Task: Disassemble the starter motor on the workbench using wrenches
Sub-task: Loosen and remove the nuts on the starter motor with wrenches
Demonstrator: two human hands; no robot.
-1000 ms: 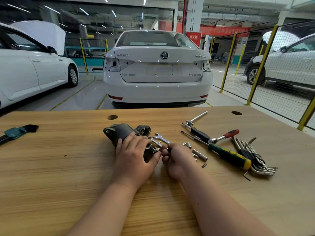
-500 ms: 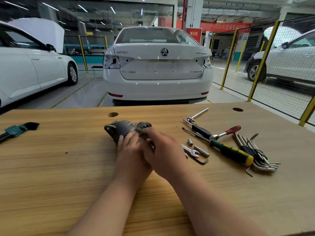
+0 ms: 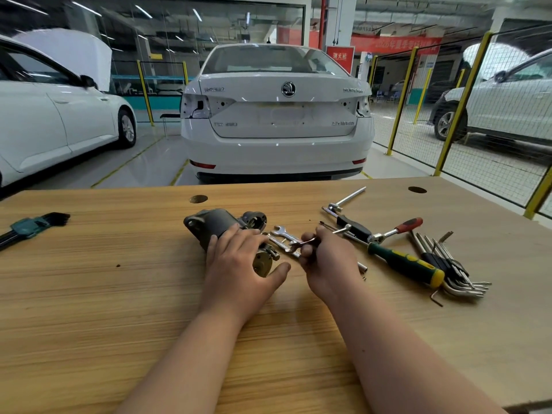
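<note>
The dark grey starter motor (image 3: 215, 224) lies on its side at the middle of the wooden workbench (image 3: 89, 294), its brass-coloured end facing me. My left hand (image 3: 239, 264) rests over its near end, fingers draped on the body and thumb stretched out to the right. My right hand (image 3: 327, 259) is just right of the motor and pinches a small silver open-end wrench (image 3: 298, 244), whose jaw points left toward the motor's end. A second silver wrench (image 3: 282, 231) lies flat on the bench behind it.
To the right lie a T-handle socket wrench (image 3: 346, 200), a black-handled tool (image 3: 354, 227), a red-handled ratchet (image 3: 400, 228), a green-yellow screwdriver (image 3: 403, 262) and a fan of several hex keys (image 3: 448, 264). A green hex key set (image 3: 30, 227) sits far left. White cars stand beyond the bench.
My right hand has drawn back to the right off the motor and now holds the small wrench. My left hand stays on the motor.
</note>
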